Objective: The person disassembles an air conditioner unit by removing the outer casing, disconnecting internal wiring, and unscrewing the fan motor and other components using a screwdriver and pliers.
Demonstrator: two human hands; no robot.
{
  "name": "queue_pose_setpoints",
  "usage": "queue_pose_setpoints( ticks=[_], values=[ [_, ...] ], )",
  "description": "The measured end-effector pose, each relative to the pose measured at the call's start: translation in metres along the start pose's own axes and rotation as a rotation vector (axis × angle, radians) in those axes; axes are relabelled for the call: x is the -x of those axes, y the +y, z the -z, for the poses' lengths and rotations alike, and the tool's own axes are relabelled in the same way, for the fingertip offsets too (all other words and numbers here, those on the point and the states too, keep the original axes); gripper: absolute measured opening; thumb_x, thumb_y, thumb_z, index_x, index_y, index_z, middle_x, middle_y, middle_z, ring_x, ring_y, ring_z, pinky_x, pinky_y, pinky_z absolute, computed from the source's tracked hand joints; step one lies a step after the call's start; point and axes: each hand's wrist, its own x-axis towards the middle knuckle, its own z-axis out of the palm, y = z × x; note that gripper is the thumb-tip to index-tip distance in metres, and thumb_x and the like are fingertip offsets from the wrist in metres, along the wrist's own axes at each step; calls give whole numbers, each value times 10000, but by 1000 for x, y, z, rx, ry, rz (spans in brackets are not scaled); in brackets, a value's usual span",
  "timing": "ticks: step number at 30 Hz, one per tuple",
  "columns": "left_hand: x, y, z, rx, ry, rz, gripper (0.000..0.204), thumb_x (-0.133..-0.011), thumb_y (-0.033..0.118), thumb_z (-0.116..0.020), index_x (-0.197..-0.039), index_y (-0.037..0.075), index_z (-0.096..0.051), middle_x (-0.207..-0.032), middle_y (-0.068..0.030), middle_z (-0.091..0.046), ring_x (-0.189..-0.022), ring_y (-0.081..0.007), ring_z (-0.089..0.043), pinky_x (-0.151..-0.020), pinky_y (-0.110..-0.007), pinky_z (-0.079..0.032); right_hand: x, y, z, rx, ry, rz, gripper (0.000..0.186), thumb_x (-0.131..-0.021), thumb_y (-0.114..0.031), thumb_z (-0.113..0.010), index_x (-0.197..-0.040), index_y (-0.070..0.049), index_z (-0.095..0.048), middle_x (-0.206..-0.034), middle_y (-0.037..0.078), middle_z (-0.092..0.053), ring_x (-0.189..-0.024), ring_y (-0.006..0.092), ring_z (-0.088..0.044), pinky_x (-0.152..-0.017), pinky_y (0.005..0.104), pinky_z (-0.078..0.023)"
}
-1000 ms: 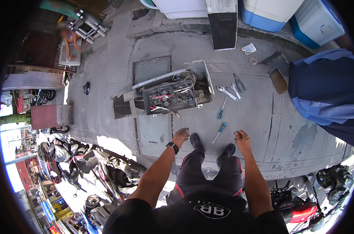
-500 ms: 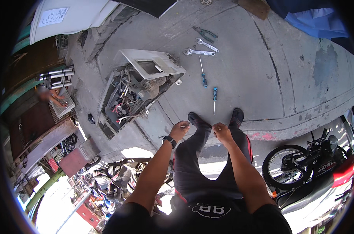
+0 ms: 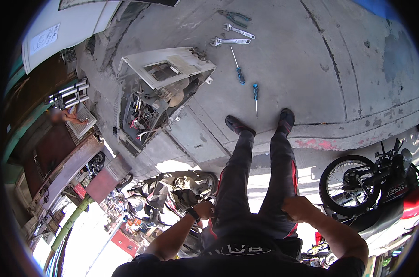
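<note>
Pale metal makes the sides of the big open box (image 3: 188,69), which lies on the floor (image 3: 283,60) between ten and eleven o'clock. Its flat top is dirty and has a four-sided hole in it. Inside, lots of parts are jumbled up: red and white wires (image 3: 134,123), a round tan part (image 3: 176,98), and dark bits too small to tell apart. The wires are thin and bendy.

Just past twelve o'clock lie grey-green pliers (image 3: 231,16) with two long legs, then a small wrench (image 3: 241,32) and a big wrench (image 3: 233,41), both smooth and shiny. Below them, a long screwdriver (image 3: 240,76) has a blue and black handle. Between one and two o'clock, a short screwdriver (image 3: 255,92) points its thin rod toward six.

The left hand (image 3: 204,210) is at six o'clock, and the right hand (image 3: 298,209) is between four and five. Each is beside the dark cloth trousers (image 3: 235,180). Their fingers seem to bend in, but the tips are hidden, so I cannot tell if they are spread or pinching. A black watch (image 3: 192,213) circles the left wrist.

The floor is grey and rough, with long cracks. Between three and four o'clock, a motorbike (image 3: 380,175) has a round black tyre.
</note>
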Motion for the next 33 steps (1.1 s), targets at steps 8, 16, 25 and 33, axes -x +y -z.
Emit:
queue_pose_setpoints(
  ticks=[8, 16, 25, 33],
  values=[
    [39, -1, -7, 359, -298, -45, 412, -855, 439, -709, -1126, 129, -690, -1074, -66, -706, -994, -220, -661, -868, -375, -508, 2, -8, 13, 40, -164, 75, 334, -710, -367, -757, -922, -119, -683, -894, 73, -643, -847, 286, -681, -671, 420, -564],
    [17, 9, 55, 460, -139, -238, 278, -943, 334, -664, -1132, 134, -700, -943, -44, -715, -841, -134, -643, -776, -312, -518, -16, -12, 49, 61, -410, 98, 324, -855, -421, -631, -922, -109, -689, -905, 88, -675, -855, 310, -684, -713, 444, -571],
    [-282, -170, 317, 2425, 1375, -335, 410, -907, 251, -712, -1272, 124, -574, -1273, -6, -595, -1158, -184, -542, -917, -356, -452, -221, 135, 237, 149, 739, -158, 84, -831, -59, -665, -898, -28, -625, -886, 130, -632, -792, 317, -665, -732, 418, -535],
    [-306, -138, 409, 2235, 1895, -73, 558, -845, 249, -774, -1257, -55, -552, -1177, -233, -664, -1092, -351, -646, -908, -362, -490, -305, 313, 295, 70, 812, -307, 141, -870, -72, -657, -986, 4, -686, -863, 110, -706, -793, 189, -665, -739, 328, -520]
  ],
)
